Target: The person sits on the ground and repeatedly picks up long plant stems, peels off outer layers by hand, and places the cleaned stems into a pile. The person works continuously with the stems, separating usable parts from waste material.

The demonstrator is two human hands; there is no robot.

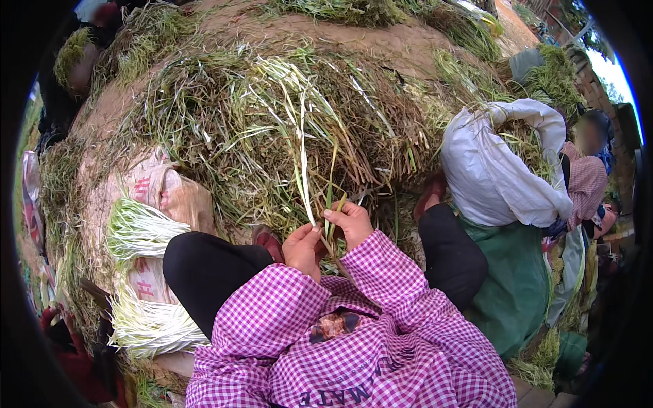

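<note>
My left hand [302, 250] pinches a long pale plant stalk [303, 163], which points away from me over the heap. Close beside it, my right hand [353, 223] grips a green leaf [329, 201] of the plant between thumb and finger. The stalk's lower end runs back below my hands, towards my checked smock [377, 352]. A heap of plants and leaf trimmings [214, 137] lies before me, with loose whitish-green stalks [291, 76] on top. To my left are two trimmed bundles, one green-tipped [145, 229] and one paler [153, 324].
The bundles rest on a printed woven sack [189, 204]. At right stands a white woven sack [495, 168] of trimmings, above a green sack [510, 285]. One person [586, 173] sits at far right; others are at the left rim. More plants [352, 10] lie beyond.
</note>
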